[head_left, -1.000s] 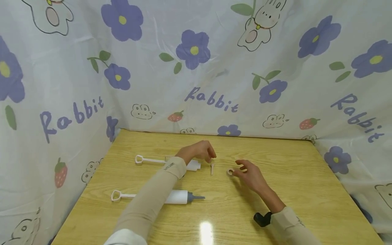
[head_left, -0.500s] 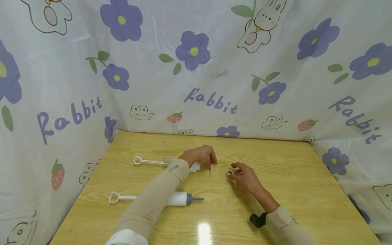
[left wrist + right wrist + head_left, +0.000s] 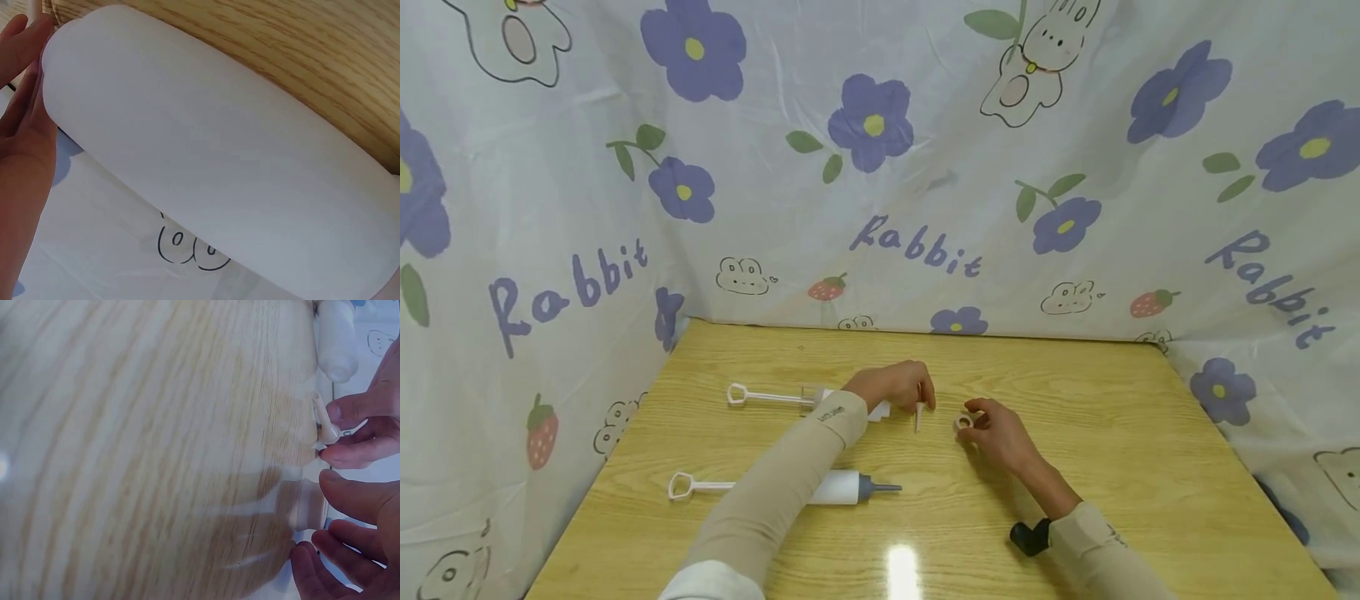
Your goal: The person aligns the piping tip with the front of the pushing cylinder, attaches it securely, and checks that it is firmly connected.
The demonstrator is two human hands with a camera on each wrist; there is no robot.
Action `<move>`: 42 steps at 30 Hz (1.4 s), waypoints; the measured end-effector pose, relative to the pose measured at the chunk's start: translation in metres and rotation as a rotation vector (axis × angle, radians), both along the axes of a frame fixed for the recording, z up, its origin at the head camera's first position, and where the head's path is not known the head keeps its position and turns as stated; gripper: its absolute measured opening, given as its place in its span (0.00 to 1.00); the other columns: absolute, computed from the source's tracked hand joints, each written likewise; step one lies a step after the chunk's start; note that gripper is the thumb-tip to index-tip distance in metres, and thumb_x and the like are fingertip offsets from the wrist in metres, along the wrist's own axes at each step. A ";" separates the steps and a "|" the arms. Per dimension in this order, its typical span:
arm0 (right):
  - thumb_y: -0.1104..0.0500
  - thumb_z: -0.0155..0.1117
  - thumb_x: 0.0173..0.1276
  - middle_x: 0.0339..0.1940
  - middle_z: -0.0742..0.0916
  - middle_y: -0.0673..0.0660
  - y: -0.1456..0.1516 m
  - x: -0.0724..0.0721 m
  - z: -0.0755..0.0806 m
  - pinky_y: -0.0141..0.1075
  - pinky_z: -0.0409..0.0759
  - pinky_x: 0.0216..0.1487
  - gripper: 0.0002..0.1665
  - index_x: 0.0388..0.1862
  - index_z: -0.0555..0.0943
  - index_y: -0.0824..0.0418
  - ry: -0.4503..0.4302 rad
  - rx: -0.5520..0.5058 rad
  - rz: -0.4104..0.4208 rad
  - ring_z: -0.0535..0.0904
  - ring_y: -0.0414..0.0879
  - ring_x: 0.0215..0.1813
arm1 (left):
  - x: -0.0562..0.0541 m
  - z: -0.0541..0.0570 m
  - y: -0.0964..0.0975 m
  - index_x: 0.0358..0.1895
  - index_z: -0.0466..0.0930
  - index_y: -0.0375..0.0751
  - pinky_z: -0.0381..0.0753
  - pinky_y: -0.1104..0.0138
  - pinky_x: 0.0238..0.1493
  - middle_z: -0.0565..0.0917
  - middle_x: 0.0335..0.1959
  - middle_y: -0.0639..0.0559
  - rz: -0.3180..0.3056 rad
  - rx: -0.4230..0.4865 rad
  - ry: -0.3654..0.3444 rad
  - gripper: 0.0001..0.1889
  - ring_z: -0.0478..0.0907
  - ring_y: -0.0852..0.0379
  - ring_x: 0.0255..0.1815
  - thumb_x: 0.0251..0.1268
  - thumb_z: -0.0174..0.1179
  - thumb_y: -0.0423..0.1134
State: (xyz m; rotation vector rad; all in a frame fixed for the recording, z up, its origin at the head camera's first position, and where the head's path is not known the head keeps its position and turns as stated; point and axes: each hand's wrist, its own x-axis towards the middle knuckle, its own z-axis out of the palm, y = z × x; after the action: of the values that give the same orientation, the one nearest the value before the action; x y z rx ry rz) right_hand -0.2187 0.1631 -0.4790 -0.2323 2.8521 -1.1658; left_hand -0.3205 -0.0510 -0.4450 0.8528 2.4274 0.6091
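My left hand reaches across the far tube and pinches a small pale cone-shaped nozzle between thumb and finger. In the right wrist view the nozzle's wide end lies between the fingertips, its thin tip pointing away from them. My right hand grips a small pale ring, thumb on one side and fingers on the other. Under my left forearm lies a white tube with a plunger, partly hidden. Its white barrel fills most of the left wrist view, with my left hand beyond its end.
Nearer me a second white tube lies with a grey nozzle fitted and a looped plunger handle, partly covered by my left sleeve. A black device sits at my right wrist. A printed cloth hangs behind the wooden table.
My left hand has come down and closed its fingers on the nozzle. My right fingers have closed around the ring, which now looks more tilted. Both tubes lie where they were.
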 end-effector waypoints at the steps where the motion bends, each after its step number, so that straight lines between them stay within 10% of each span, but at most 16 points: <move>1: 0.62 0.72 0.68 0.58 0.86 0.66 0.000 0.000 0.000 0.47 0.86 0.46 0.28 0.65 0.79 0.71 -0.005 -0.002 -0.002 0.85 0.56 0.50 | 0.000 0.000 0.001 0.46 0.93 0.43 0.76 0.72 0.38 0.90 0.50 0.49 -0.002 0.001 0.005 0.22 0.81 0.60 0.43 0.60 0.59 0.15; 42: 0.60 0.69 0.72 0.53 0.88 0.62 0.007 0.015 0.005 0.49 0.86 0.51 0.21 0.61 0.83 0.66 0.079 -0.057 -0.053 0.87 0.55 0.49 | 0.010 0.020 -0.016 0.50 0.90 0.36 0.86 0.66 0.42 0.90 0.43 0.47 0.063 0.061 0.076 0.11 0.84 0.57 0.40 0.66 0.66 0.27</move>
State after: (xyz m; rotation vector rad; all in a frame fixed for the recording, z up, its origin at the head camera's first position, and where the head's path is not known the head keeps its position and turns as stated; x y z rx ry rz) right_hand -0.2035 0.1699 -0.4742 -0.2117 2.9127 -1.2764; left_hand -0.3105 -0.0668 -0.4246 0.8407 2.5235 0.6891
